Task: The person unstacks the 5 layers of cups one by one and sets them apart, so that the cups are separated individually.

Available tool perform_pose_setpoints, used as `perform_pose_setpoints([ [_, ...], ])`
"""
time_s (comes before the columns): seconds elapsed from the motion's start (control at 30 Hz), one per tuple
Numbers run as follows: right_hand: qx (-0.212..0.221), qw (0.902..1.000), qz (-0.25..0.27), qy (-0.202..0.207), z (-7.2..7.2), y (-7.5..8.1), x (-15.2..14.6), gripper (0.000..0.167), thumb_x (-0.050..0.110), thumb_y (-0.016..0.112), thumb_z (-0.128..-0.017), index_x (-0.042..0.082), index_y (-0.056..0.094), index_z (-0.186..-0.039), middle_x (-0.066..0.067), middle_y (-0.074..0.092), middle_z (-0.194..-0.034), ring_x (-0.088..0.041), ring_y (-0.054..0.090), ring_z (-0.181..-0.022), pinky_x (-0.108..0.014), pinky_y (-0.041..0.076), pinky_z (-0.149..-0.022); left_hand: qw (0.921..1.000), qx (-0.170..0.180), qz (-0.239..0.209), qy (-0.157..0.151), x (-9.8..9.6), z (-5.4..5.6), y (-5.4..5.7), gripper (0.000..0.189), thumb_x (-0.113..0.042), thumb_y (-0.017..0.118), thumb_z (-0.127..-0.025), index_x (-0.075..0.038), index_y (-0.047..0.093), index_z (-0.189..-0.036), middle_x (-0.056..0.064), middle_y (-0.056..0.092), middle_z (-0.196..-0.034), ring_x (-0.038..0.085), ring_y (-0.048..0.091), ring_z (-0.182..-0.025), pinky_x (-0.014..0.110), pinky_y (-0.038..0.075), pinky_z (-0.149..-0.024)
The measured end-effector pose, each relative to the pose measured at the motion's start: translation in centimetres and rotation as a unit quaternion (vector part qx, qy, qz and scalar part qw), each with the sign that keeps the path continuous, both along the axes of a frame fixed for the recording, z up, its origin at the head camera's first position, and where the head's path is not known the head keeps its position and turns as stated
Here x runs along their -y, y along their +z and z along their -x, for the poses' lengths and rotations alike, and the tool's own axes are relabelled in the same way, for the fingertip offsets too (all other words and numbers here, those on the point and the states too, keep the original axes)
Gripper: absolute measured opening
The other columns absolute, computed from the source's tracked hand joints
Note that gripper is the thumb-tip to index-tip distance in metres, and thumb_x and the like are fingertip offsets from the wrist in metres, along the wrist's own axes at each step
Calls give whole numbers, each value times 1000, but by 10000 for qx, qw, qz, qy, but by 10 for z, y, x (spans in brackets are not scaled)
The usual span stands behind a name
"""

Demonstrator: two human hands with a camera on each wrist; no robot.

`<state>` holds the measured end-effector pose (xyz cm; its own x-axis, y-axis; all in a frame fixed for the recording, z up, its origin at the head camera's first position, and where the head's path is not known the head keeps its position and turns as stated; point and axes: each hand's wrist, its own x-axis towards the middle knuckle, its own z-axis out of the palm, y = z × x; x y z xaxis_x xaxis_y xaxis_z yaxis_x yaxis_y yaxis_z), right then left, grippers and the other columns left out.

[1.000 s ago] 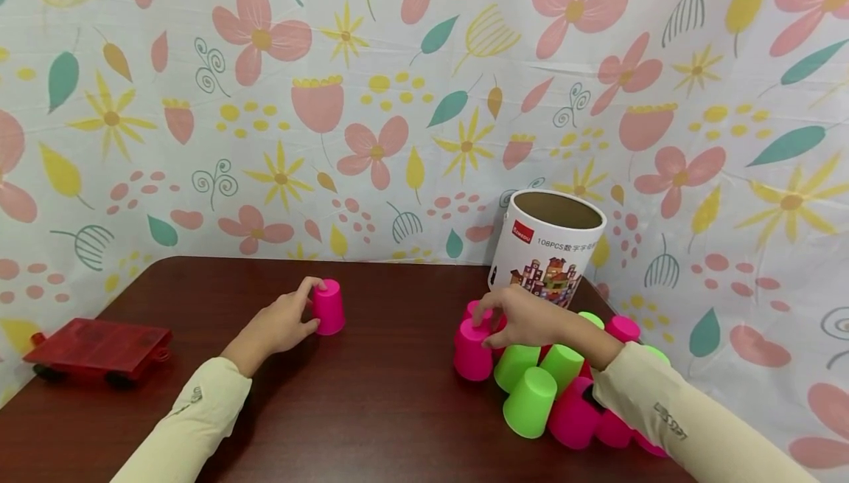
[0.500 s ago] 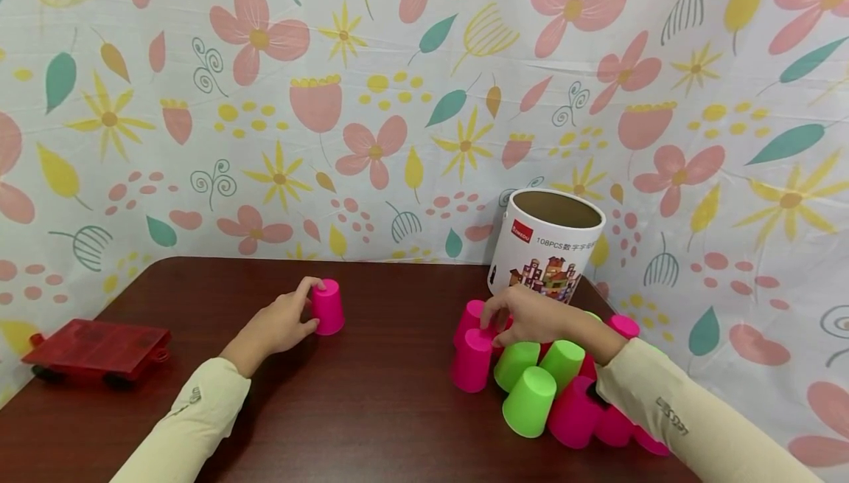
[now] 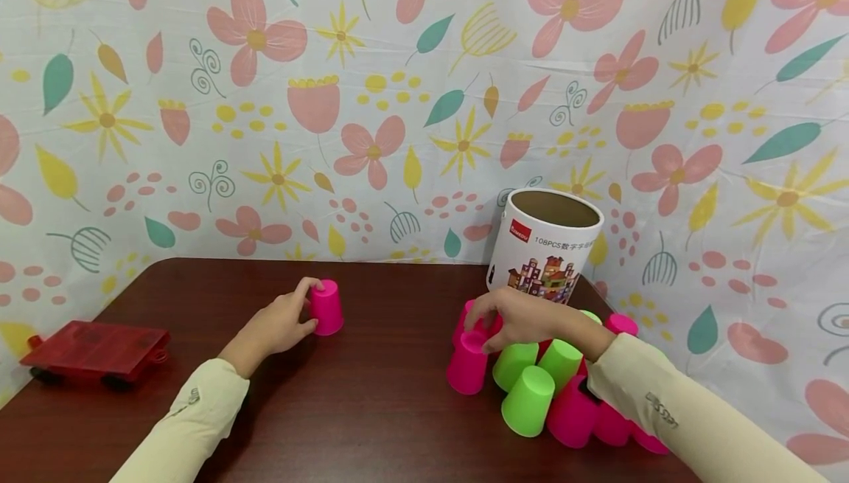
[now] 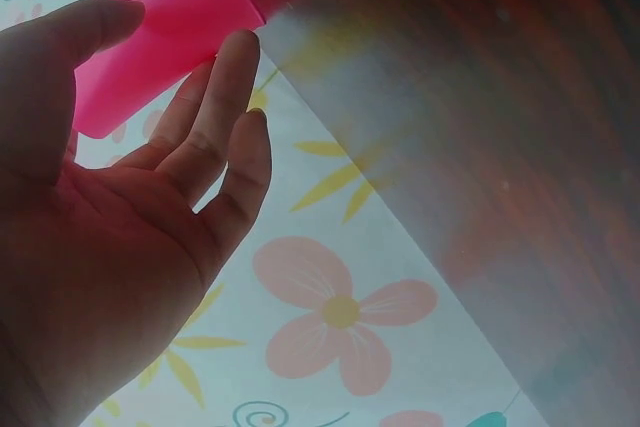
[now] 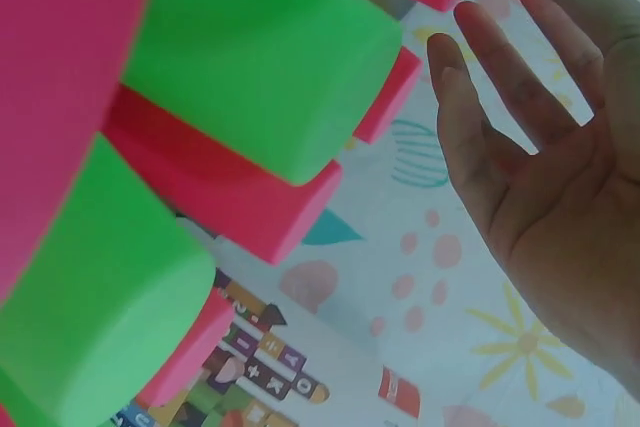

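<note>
In the head view my left hand [image 3: 278, 323] grips an upside-down pink cup [image 3: 327, 310], a finger over its top and the thumb at its side. Thumb and fingers also show around that cup [image 4: 165, 32] in the left wrist view. Over at the right, my right hand [image 3: 524, 317] holds another inverted pink cup [image 3: 467, 369] near its top; this cup leans slightly. Behind it stands a further pink cup [image 3: 462, 318], partly covered by the fingers. In the right wrist view the right hand [image 5: 560, 177] appears with bent fingers, and their contact with the cup is out of frame.
Green cups [image 3: 528, 402] and pink cups [image 3: 575, 413] crowd together under the right forearm. A white printed bucket [image 3: 544, 247] is behind them. On the left side of the brown table [image 3: 371, 409] lies a red wheeled toy base [image 3: 99, 350]. A floral cloth [image 3: 398, 99] hangs behind.
The right hand has drawn its pink cup toward the front and slightly left, away from the pink cup behind, and it now leans. The left hand and its cup stay in place.
</note>
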<state>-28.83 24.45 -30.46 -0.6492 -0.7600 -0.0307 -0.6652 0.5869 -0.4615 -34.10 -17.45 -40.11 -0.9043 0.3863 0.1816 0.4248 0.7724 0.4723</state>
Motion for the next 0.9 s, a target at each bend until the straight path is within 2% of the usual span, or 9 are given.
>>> perform_pose_setpoints([
  [0.23,47,9996,-264,-50,0,0,7,26,18,82,-82,19,71,-107,8,67,-99,-19,62,-88,-28,54,-71,10000,-14,-4,-38,-1,-1,2,61,-10,72,-89,-16,29,-133,21,65,-112,28,63,-87,38,48,-63],
  [0.37,60,9993,-360,-126,1,3,4,28,14,81,-82,17,71,-107,7,67,-99,-18,62,-90,-28,53,-72,10000,-47,-7,-41,-1,0,3,62,-10,72,-89,-16,30,-133,21,65,-112,27,63,-86,38,47,-63],
  [0.6,106,9979,-517,-374,-2,5,-1,33,14,82,-80,15,71,-111,6,66,-102,-21,61,-95,-29,52,-74,9995,-287,-101,-120,-1,0,2,54,-16,70,-92,-14,33,-131,18,65,-112,31,65,-96,41,53,-69],
  [0.73,-12,9979,-533,-359,-4,6,-1,35,13,82,-80,13,70,-113,4,67,-106,-22,61,-95,-31,53,-76,9988,-485,-83,7,-2,-2,2,50,-20,70,-93,-14,37,-130,16,62,-117,33,62,-103,43,53,-71],
  [0.8,-92,9982,-442,-386,-6,7,-2,36,13,81,-81,11,69,-114,1,67,-109,-23,62,-96,-35,54,-77,9979,-638,28,122,-3,-3,2,48,-24,71,-93,-15,40,-129,14,62,-116,29,62,-98,41,52,-68],
  [0.9,-336,9977,-89,-578,-15,11,-3,34,14,79,-82,9,69,-114,-3,68,-110,-26,63,-96,-39,55,-78,9946,-954,274,303,-4,-4,2,49,-31,74,-90,-17,46,-127,10,65,-111,21,60,-80,36,48,-60],
])
